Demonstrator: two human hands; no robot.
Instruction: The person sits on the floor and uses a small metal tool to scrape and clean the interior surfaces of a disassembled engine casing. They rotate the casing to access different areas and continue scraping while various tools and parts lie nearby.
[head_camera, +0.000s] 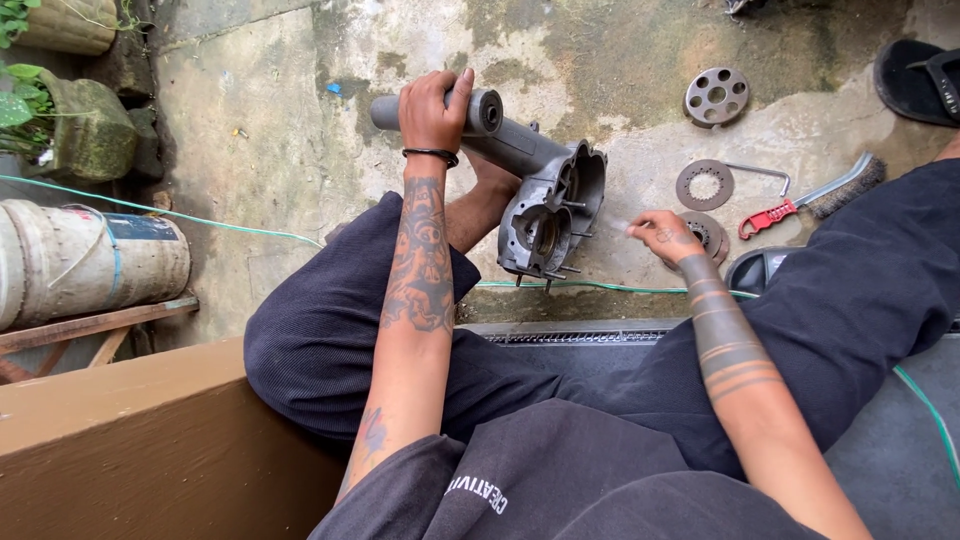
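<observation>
Landmark: the grey cast-metal engine casing (545, 205), a hollow housing with studs poking from its open face and a long arm ending in a round tube, stood up on the stained concrete ground (280, 150) between the person's knees.
Left hand (432, 108): wrapped tight around the tube end of the casing, at its upper left, fingers curled over the top and gripping it.
Right hand (664, 235): just right of the casing's open face, fingertips drawn together over a round ribbed metal disc (712, 235) lying on the ground; whether they actually pinch it, I cannot tell.
Flat toothed ring (704, 185): on the ground right of the casing, above the right hand.
Round perforated plate (716, 96): farther up and right of the casing.
Red-handled wire brush (815, 198): right of the ring, lying aslant.
Bent metal key (760, 172): beside the ring, right of the casing.
Black sandal (918, 80): far upper right of the casing.
Weathered pale bucket (90, 262): far left of the casing, lying on its side.
</observation>
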